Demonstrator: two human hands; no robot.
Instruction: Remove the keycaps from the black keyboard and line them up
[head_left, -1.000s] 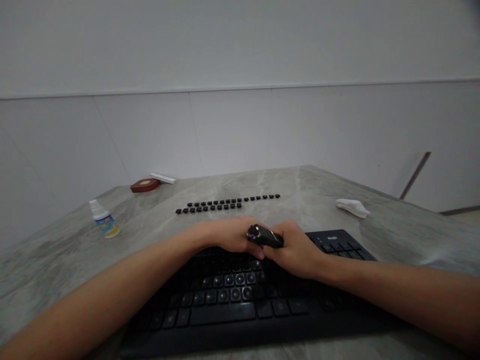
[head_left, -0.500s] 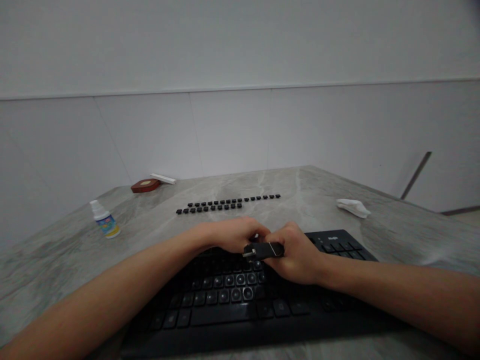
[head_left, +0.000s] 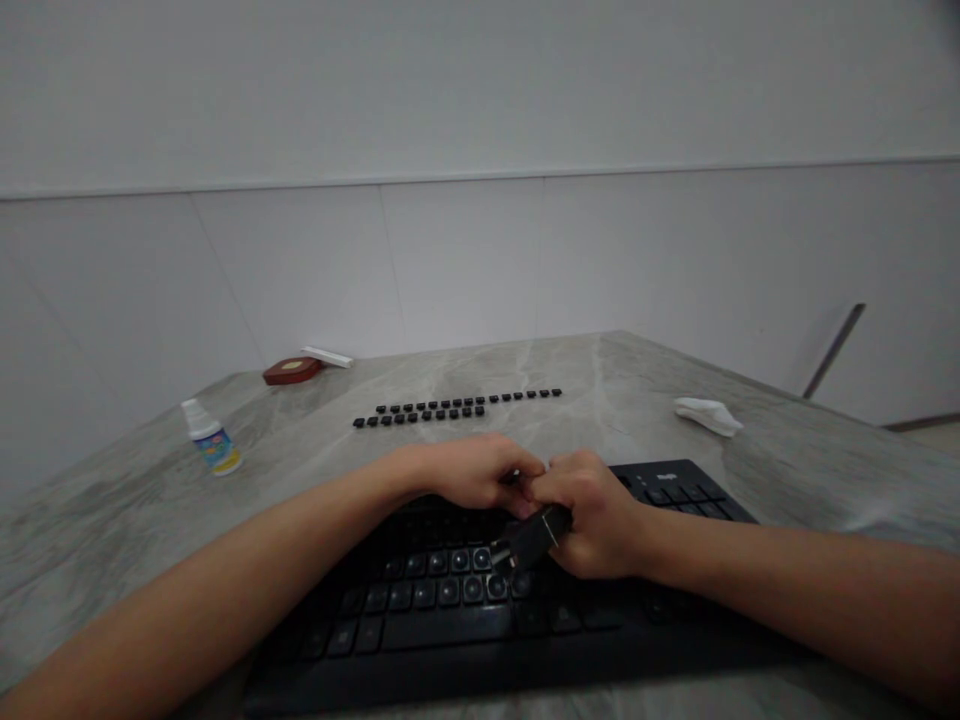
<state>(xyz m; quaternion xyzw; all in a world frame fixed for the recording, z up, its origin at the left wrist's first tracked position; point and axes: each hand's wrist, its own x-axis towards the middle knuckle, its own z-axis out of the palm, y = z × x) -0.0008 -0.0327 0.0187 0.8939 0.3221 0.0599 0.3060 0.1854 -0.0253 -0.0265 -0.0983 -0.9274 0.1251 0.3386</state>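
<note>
A black keyboard point(head_left: 450, 655) lies before me, with several bare round key domes showing where keycaps are off. My right hand point(head_left: 600, 515) is closed around a black keycap puller point(head_left: 529, 540), whose metal prongs point down to the left over the keys. My left hand point(head_left: 480, 470) is closed in a pinch just left of the right hand's fingertips, above the keyboard's upper part. The fingertips of both hands meet or nearly meet; whatever lies between them is too small or hidden to make out. Beyond the hands, loose black keycaps point(head_left: 427, 414) stand in two rows.
On the left stands a white spray bottle point(head_left: 214, 440) with a blue and yellow label. Behind it lie a reddish-brown box point(head_left: 292, 371) and a white strip point(head_left: 328, 356). A crumpled white cloth point(head_left: 707, 415) rests on the grey marbled table point(head_left: 615, 390) at right.
The keycap puller in my right hand has tilted, its prongs swinging down toward the keys. My fingertips have come closer together. The keycap rows stay as they were.
</note>
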